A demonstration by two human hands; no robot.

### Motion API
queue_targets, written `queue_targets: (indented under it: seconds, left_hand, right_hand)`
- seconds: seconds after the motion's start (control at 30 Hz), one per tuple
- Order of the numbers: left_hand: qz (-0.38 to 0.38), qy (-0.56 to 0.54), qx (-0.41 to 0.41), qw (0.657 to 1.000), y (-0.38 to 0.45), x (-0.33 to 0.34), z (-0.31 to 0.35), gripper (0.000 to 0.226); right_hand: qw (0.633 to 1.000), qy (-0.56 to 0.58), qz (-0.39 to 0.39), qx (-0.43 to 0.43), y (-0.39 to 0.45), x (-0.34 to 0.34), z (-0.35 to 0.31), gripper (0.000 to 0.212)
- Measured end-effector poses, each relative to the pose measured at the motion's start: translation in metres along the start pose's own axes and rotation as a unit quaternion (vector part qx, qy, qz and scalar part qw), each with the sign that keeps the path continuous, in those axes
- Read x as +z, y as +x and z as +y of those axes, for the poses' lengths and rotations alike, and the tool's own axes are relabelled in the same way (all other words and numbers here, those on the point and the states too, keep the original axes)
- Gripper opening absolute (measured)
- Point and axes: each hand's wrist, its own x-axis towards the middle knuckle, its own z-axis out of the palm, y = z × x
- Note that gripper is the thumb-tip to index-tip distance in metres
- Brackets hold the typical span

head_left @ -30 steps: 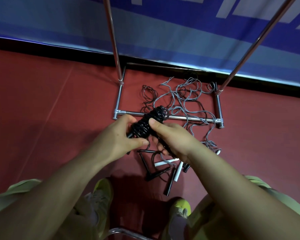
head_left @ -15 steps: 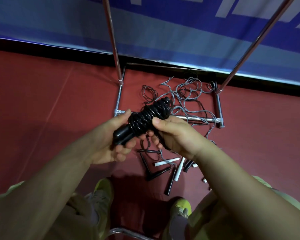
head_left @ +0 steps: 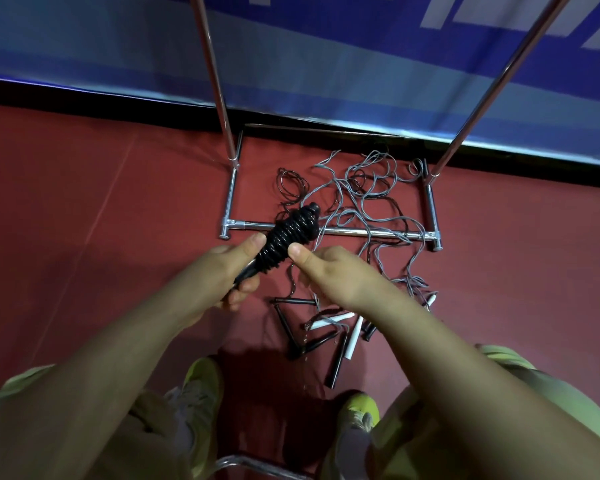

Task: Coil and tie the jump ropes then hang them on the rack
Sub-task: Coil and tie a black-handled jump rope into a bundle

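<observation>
I've lifted the coiled black rope to frame centre since a second ago; my left hand grips its handle, my right hand pinches the trailing end, so tying remains.

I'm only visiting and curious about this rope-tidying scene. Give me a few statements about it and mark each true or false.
1. The left hand grips the black coiled rope bundle. True.
2. The bundle hangs on the rack. False: it is held above the rack's base bar.
3. Loose grey ropes lie tangled on the red floor. True.
4. All handles on the floor are black. False: some white handles lie there too.
</observation>
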Motion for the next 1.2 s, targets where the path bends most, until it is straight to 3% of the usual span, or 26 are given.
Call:
queue_targets:
  seconds: [0.1, 0.33, 0.43, 0.53, 0.63, 0.8, 0.9, 1.0, 1.1, 1.2]
  left_hand:
    - [0.041, 0.023, 0.007, 0.999, 0.002, 0.004, -0.001, 0.044]
    - [0.045, 0.011, -0.005, 0.999, 0.006, 0.002, -0.004, 0.031]
    - [0.040, 0.038, 0.005, 0.998, 0.008, -0.001, -0.008, 0.018]
    - [0.042, 0.046, 0.033, 0.997, 0.010, -0.004, -0.011, 0.028]
    - [0.043, 0.041, 0.066, 0.996, 0.011, -0.004, -0.013, 0.020]
    - [0.055, 0.066, 0.075, 0.994, 0.009, -0.003, -0.012, 0.041]
    - [-0.027, -0.009, -0.021, 0.999, 0.003, -0.003, -0.006, 0.044]
    - [-0.151, -0.110, -0.128, 0.974, -0.005, -0.006, 0.000, 0.047]
    - [-0.233, -0.221, -0.153, 0.935, -0.007, -0.010, 0.005, 0.062]
    - [-0.292, -0.238, -0.147, 0.915, -0.007, -0.012, 0.004, 0.070]
  right_hand:
    - [1.000, -0.003, 0.014, 0.007, 0.001, 0.000, 0.003, 0.058]
    - [0.999, -0.019, 0.019, -0.018, 0.002, 0.002, 0.001, 0.051]
    - [0.995, 0.101, -0.025, 0.011, 0.002, 0.006, 0.000, 0.049]
    - [0.986, 0.157, -0.055, 0.030, -0.001, 0.007, -0.002, 0.051]
    - [0.988, 0.142, -0.057, 0.023, -0.002, 0.005, -0.005, 0.057]
    - [0.996, 0.092, -0.023, -0.002, -0.001, 0.004, -0.005, 0.059]
    - [0.992, 0.125, -0.027, -0.014, 0.000, 0.004, -0.004, 0.048]
    - [0.976, 0.213, -0.048, -0.016, -0.002, 0.004, -0.004, 0.036]
    - [0.956, 0.277, -0.082, -0.042, -0.003, 0.001, -0.005, 0.030]
    - [0.965, 0.234, -0.081, -0.082, -0.004, 0.001, -0.005, 0.038]
